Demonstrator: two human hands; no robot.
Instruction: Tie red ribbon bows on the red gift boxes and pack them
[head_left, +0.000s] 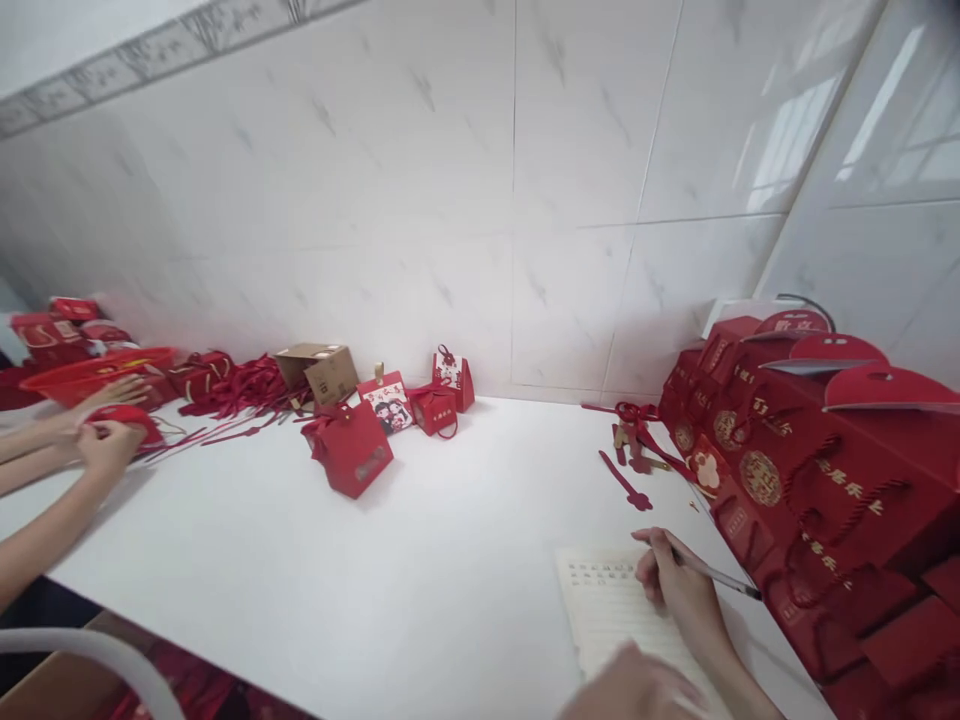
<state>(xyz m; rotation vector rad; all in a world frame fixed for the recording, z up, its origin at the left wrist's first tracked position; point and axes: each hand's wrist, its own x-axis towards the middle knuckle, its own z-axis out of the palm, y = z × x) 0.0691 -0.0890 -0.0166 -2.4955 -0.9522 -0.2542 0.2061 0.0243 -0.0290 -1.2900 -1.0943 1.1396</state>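
My right hand (679, 590) is closed around a pen (720, 575) and rests over the upper right of a lined notepad (600, 610). A few rows of small handwriting run along the top of the page, too small to read. My left hand (637, 685) is over the lower part of the notepad, at the bottom edge of the view. It is smeared by motion, so its fingers cannot be made out. Just beyond the notepad lie a dark red strap (626, 482) with a flower-shaped end and a small heap of red ribbons (634, 425).
Red gift boxes (810, 470) with rope handles are piled high on the right. Mid-table stand small red boxes (352, 450) and a cardboard box (319, 372). At left, a co-worker's hands (112, 440) hold something red near red ribbons (251, 385) and a red basket (97, 368).
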